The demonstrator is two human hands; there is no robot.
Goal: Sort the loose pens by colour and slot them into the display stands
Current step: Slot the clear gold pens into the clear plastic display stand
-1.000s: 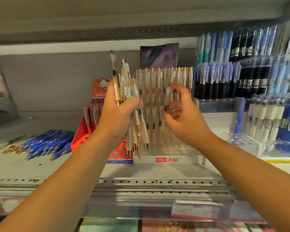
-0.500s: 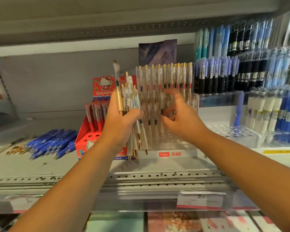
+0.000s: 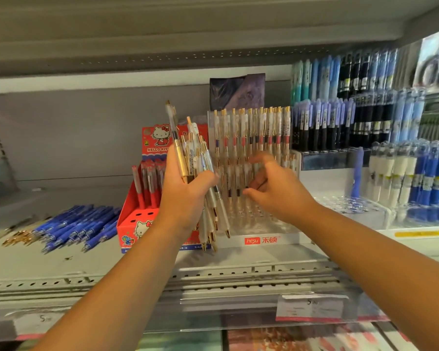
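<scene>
My left hand (image 3: 185,196) is shut on a bundle of white pens with gold tips (image 3: 219,214), held upright just left of the clear display stand (image 3: 276,225). The stand's back row holds several white and gold pens (image 3: 251,127). My right hand (image 3: 274,191) reaches in at the stand's middle row with fingers curled and blurred. Whether it pinches a pen I cannot tell.
A red cartoon-cat box with red pens (image 3: 137,219) stands left of the stand. Loose blue pens (image 3: 79,226) and gold clips (image 3: 18,236) lie on the shelf at left. Tiered racks of blue and black pens (image 3: 340,127) fill the right. A price tag (image 3: 312,307) hangs on the shelf edge.
My right hand has dropped from the stand's upper row to its middle row. The left hand still holds the bundle in about the same place.
</scene>
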